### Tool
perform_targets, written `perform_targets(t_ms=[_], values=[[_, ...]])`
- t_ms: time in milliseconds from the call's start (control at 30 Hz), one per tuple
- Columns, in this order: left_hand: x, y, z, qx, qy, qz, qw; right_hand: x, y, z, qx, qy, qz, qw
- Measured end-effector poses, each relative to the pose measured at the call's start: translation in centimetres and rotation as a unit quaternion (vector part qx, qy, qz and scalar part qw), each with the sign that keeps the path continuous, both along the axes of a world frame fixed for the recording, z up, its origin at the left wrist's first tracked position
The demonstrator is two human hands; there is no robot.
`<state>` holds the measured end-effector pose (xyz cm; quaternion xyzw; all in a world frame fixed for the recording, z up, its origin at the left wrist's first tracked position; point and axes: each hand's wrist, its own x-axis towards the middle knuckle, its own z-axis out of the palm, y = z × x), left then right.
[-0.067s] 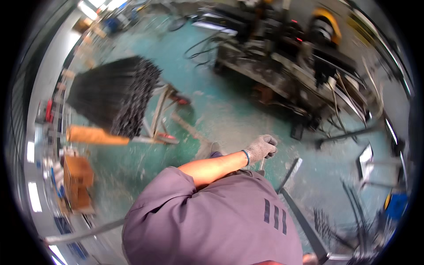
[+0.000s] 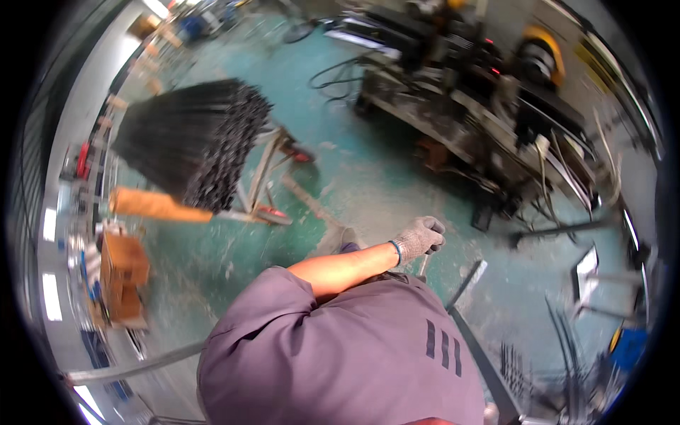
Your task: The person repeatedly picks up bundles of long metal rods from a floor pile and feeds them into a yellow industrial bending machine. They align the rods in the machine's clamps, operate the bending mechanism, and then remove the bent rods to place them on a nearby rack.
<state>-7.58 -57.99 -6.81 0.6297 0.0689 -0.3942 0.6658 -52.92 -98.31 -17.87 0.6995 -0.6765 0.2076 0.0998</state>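
in the head view, the gloved left hand [image 2: 419, 239] hangs before the body, fingers curled narrow; i cannot tell whether it grips the thin pale rod [image 2: 425, 265] showing just below it. the right hand is out of sight. the bundle of dark rods [image 2: 191, 138] lies well left of and beyond the hand, the machine table [image 2: 425, 112] ahead and rightward. this seems a pause between handlings; reaching either would call for stepping closer.

One gloved left hand [image 2: 421, 237], one dark rod bundle [image 2: 202, 138], three dark shirt stripes [image 2: 445, 350]
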Motion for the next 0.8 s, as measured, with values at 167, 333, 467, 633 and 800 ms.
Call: perform_targets(t_ms=[167,333,467,633,800], values=[[3.5,11.9,-1.5,0.016,-0.034,0.111,0.993,16.8,15.1,-9.8,0.403,0.196,0.169,0.878],[5.3,24.7,-0.4,0.040,-0.053,0.228,0.972,37.0,26.2,-5.1,0.417,0.127,0.376,0.818],[3.8,34.2,-0.9,0.108,-0.047,0.314,0.942,54.1,39.4,7.3,0.390,-0.087,0.637,0.659],[0.5,39.3,-2.4,0.044,0.011,0.473,0.880,64.2,58.3,18.9,0.418,-0.063,0.788,0.448],[-3.2,38.9,-3.5,-0.060,0.062,0.598,0.797,64.4,75.8,23.9,0.351,0.067,0.900,0.248]])
